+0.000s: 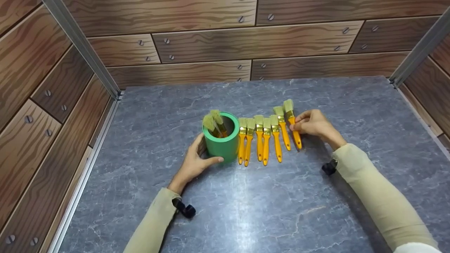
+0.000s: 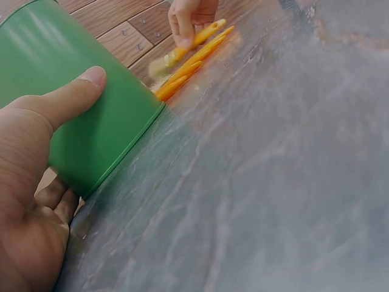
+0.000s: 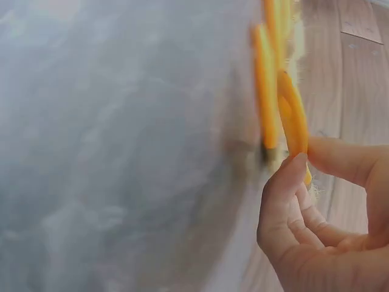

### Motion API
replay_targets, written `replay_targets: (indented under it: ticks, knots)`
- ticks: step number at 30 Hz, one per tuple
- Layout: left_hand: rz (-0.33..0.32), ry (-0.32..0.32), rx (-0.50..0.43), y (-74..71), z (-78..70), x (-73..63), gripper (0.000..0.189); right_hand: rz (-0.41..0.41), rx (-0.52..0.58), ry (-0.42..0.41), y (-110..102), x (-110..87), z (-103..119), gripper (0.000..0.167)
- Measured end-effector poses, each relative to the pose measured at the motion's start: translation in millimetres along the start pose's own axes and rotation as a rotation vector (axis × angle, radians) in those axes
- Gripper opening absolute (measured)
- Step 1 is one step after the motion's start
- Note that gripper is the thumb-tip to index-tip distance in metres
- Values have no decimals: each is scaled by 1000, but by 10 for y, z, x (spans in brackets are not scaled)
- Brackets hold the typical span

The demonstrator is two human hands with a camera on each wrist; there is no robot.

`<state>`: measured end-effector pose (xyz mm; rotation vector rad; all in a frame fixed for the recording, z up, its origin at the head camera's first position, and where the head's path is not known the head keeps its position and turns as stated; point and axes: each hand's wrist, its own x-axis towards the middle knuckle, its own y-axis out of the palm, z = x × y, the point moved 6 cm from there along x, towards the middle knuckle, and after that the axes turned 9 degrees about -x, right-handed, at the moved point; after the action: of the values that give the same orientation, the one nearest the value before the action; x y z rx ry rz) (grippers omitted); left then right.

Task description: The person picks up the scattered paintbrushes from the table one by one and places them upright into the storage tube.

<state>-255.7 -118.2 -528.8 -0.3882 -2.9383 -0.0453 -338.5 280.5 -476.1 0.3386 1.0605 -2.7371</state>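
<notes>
My left hand point(image 1: 194, 160) holds a green cylindrical cup point(image 1: 222, 149) on the table, its thumb along the near side and the other fingers round the left and far side. Two paintbrushes stand in the cup, their pale bristles point(image 1: 209, 122) up and leaning to the left rim. With thumb and fingertips my right hand point(image 1: 312, 123) pinches the orange handle of a paintbrush point(image 1: 296, 135) at the right end of a row. In the right wrist view this handle point(image 3: 293, 115) shows between thumb and fingers. Several like paintbrushes point(image 1: 266, 146) lie between cup and right hand, bristles pointing away.
The grey marbled table point(image 1: 225, 211) has wood-patterned walls point(image 1: 225, 42) at the back and both sides. Metal posts point(image 1: 84, 45) rise at the back corners. Each wrist carries a black camera mount point(image 1: 184, 208).
</notes>
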Motion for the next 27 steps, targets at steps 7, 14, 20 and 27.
replay_targets:
  ticks: [7,14,20,27]
  knots:
    - [0,7,8,-5,3,6,106,12,33,-94,-74,-116,254,42]
    - [0,12,11,-9,-4,9,106,-4,84,-194,-109,-261,542,34]
    - [3,15,8,-8,-6,2,106,-16,158,-268,-94,-370,824,30]
    - [10,18,8,6,-15,4,105,-26,192,-356,-41,-468,1141,30]
